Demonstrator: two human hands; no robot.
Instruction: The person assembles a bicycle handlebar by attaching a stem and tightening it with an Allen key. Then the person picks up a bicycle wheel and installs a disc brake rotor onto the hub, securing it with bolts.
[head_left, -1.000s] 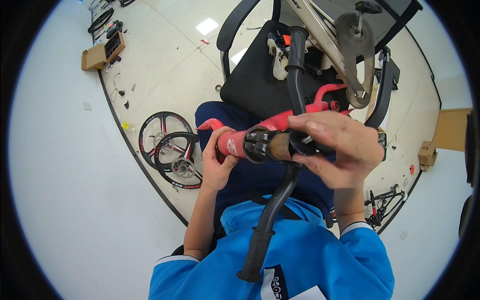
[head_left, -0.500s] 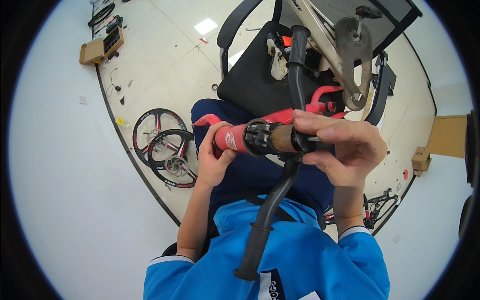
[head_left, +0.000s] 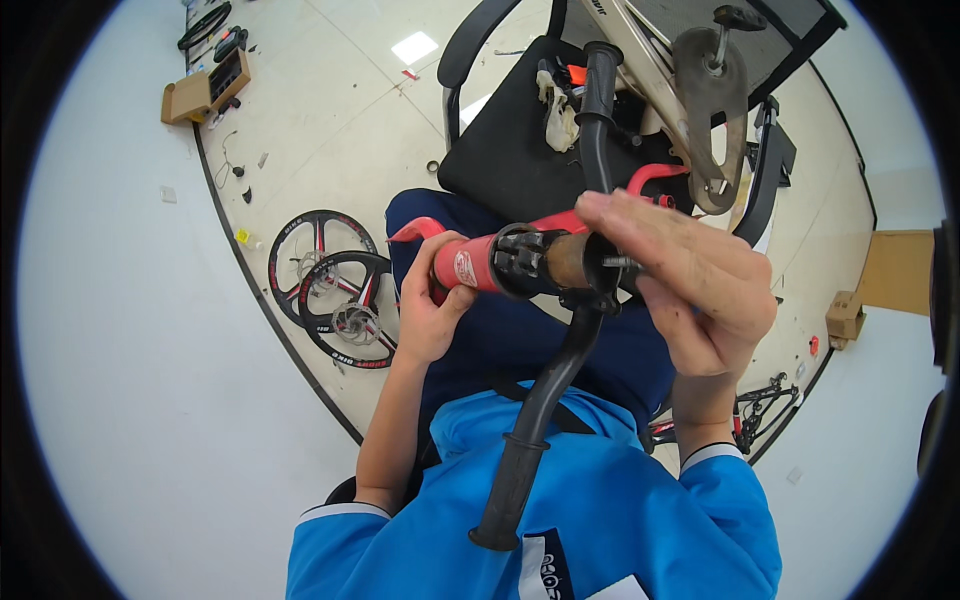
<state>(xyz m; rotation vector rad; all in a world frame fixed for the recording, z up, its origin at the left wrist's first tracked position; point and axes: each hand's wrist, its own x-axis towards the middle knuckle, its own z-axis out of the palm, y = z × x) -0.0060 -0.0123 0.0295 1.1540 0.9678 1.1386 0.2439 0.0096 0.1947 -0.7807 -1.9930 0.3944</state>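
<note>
Your left hand [head_left: 427,318] is wrapped around the red tube [head_left: 466,266], which sits over your lap. Your right hand [head_left: 705,275] is just beside the bolt [head_left: 619,262] near the middle of the handlebar [head_left: 572,358], can't tell if it's gripping anything. Past that, black chair [head_left: 490,150] up front, two wheels [head_left: 357,323] on the floor to your left.

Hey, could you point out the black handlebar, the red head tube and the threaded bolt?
Black handlebar [head_left: 566,370]: head view, on the bent tube in the picture's lower half.
Red head tube [head_left: 479,266]: head view, on its outer wall.
Threaded bolt [head_left: 620,262]: head view, on its exposed shaft.
</note>
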